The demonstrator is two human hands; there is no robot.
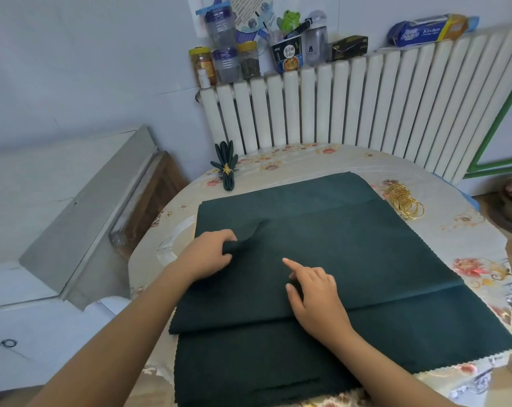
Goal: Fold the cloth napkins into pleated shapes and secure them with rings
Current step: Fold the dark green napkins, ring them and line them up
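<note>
The left hand [212, 254] pinches the dark green cloth napkin [337, 245] near the table's left edge, apparently raising a pleat running rightward; the right hand [313, 292], index finger extended and gripping nothing, rests beside it.

One finished pleated napkin [227, 166] stands at the worktop's [469, 236] far left edge, held by one gold ring [227, 169]. A stack of flat dark green napkins [337, 245] covers the middle, at least two, perhaps more. Near the far right edge lies a cluster of gold rings [405, 201], roughly ten. Two hands: left hand [210, 254], right hand [316, 295].
</note>
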